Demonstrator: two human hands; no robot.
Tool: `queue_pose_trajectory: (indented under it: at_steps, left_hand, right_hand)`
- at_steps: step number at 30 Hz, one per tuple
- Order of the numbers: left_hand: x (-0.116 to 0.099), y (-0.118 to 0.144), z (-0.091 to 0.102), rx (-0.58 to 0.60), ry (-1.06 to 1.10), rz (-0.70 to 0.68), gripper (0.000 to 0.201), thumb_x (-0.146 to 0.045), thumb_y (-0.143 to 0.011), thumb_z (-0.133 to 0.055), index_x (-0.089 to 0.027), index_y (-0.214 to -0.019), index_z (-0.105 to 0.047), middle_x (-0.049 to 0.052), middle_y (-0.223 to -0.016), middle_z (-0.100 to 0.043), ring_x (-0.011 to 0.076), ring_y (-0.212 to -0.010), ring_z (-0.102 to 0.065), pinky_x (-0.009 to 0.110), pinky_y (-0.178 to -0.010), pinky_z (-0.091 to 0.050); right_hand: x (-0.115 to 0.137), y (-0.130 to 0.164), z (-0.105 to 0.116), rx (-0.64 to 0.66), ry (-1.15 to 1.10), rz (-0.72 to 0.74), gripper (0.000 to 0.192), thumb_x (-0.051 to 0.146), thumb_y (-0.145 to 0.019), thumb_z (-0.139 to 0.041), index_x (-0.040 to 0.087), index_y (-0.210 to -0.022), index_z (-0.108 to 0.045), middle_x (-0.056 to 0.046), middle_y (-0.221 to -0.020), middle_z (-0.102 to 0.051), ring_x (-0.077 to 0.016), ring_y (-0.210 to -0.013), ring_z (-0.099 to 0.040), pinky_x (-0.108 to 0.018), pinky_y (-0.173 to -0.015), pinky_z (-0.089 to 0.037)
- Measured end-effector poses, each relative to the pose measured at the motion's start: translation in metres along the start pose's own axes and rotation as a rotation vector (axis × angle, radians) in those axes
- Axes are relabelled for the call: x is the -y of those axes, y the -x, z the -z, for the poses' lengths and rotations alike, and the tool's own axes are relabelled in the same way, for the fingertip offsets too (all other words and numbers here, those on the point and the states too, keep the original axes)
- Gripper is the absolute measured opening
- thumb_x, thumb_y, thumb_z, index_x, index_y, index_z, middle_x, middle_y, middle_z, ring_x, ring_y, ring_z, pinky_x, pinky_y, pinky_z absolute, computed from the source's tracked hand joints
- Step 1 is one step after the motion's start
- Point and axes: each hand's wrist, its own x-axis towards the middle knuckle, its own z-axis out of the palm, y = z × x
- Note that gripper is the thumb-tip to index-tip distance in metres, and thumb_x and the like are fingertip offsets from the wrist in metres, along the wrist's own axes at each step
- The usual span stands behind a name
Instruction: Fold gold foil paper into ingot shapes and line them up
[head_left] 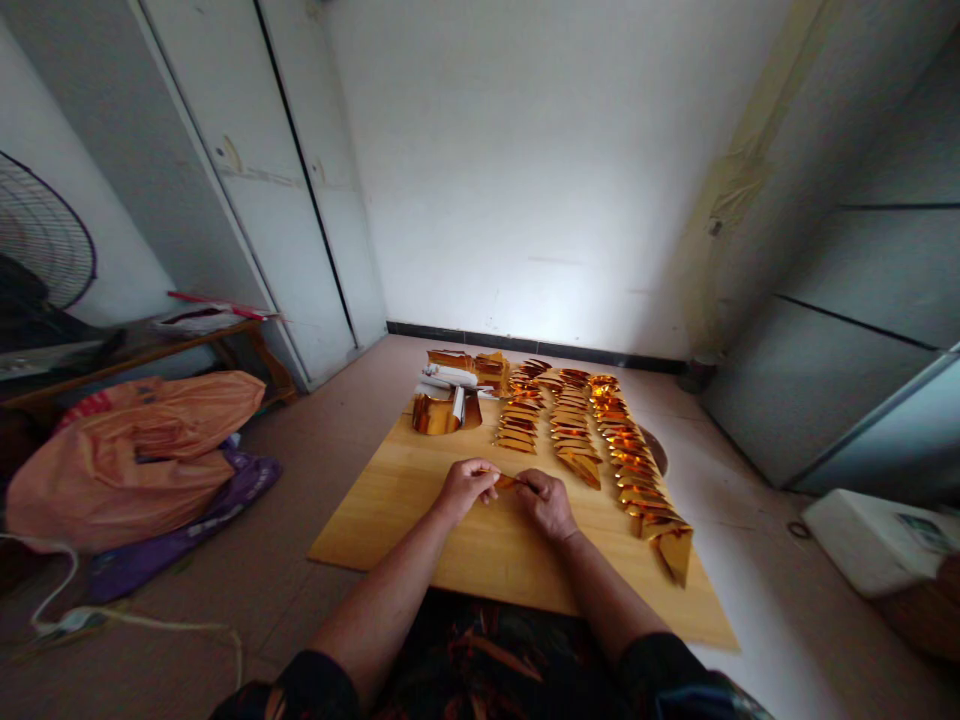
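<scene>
Between my two hands is a small piece of gold foil paper [508,482], pinched at both ends above a wooden board [390,510]. My left hand [466,490] closes its thumb and fingers on one end. The other end is gripped by my right hand [549,503], its fingers curled inward. Beyond my hands, folded gold foil pieces lie overlapped in rows: a left row [517,425], a middle row [574,425] and a long right row [634,460]. At the board's far left sit a curled stack of gold foil sheets [435,414] and a white roll [450,376].
On the floor to the left lie an orange plastic bag [135,460] and a purple bag [187,515], with a white cord [150,620] nearby. A fan [45,230] stands at far left. At right are a white box [877,540] and a grey cabinet [847,330].
</scene>
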Motion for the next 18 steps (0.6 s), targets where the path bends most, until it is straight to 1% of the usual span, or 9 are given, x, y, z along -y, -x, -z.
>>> queue_pose_trajectory:
  at_steps: [4,8,11,15,18]
  left_hand:
    - [0.002,-0.001,0.004,0.048,0.017,0.026,0.028,-0.031,-0.068,-0.065,-0.008,-0.085,-0.066,0.002,-0.05,-0.064,0.0105,-0.041,-0.054,0.021,-0.045,-0.041]
    - [0.005,-0.003,0.009,0.123,0.067,0.064,0.034,-0.034,-0.073,-0.063,-0.007,-0.094,-0.065,0.004,-0.052,-0.065,0.013,-0.045,-0.058,0.023,-0.048,-0.042]
    - [0.007,-0.003,0.013,0.187,0.129,0.104,0.04,-0.037,-0.074,-0.064,-0.006,-0.099,-0.065,0.007,-0.056,-0.068,0.0148,-0.049,-0.061,0.025,-0.052,-0.044]
    - [0.004,-0.001,0.018,0.27,0.253,0.161,0.05,-0.038,-0.071,-0.068,-0.004,-0.107,-0.063,0.011,-0.065,-0.07,0.0173,-0.059,-0.065,0.027,-0.059,-0.045]
    - [0.001,0.002,0.019,0.292,0.359,0.188,0.056,-0.034,-0.069,-0.071,-0.004,-0.115,-0.059,0.011,-0.069,-0.07,0.0178,-0.065,-0.066,0.025,-0.061,-0.045]
  right_hand:
    - [0.003,-0.001,0.002,-0.016,-0.078,-0.024,0.022,0.028,-0.077,-0.048,0.019,-0.073,-0.067,-0.003,-0.071,-0.065,-0.0161,-0.069,-0.059,-0.024,-0.065,-0.045]
    - [0.004,-0.001,0.004,-0.019,-0.115,-0.067,0.02,0.029,-0.075,-0.048,0.02,-0.068,-0.064,-0.001,-0.066,-0.063,-0.0159,-0.066,-0.057,-0.025,-0.064,-0.044]
    - [0.004,-0.001,0.004,-0.025,-0.139,-0.088,0.02,0.03,-0.075,-0.049,0.02,-0.066,-0.063,0.0,-0.064,-0.062,-0.0155,-0.064,-0.056,-0.025,-0.062,-0.043]
    - [0.002,-0.001,0.003,-0.04,-0.171,-0.069,0.019,0.03,-0.075,-0.05,0.019,-0.066,-0.063,-0.001,-0.066,-0.062,-0.0154,-0.065,-0.056,-0.025,-0.062,-0.044]
    - [-0.001,0.0,0.001,-0.056,-0.156,-0.022,0.02,0.03,-0.078,-0.049,0.019,-0.068,-0.063,-0.001,-0.066,-0.062,-0.0156,-0.065,-0.057,-0.025,-0.062,-0.044]
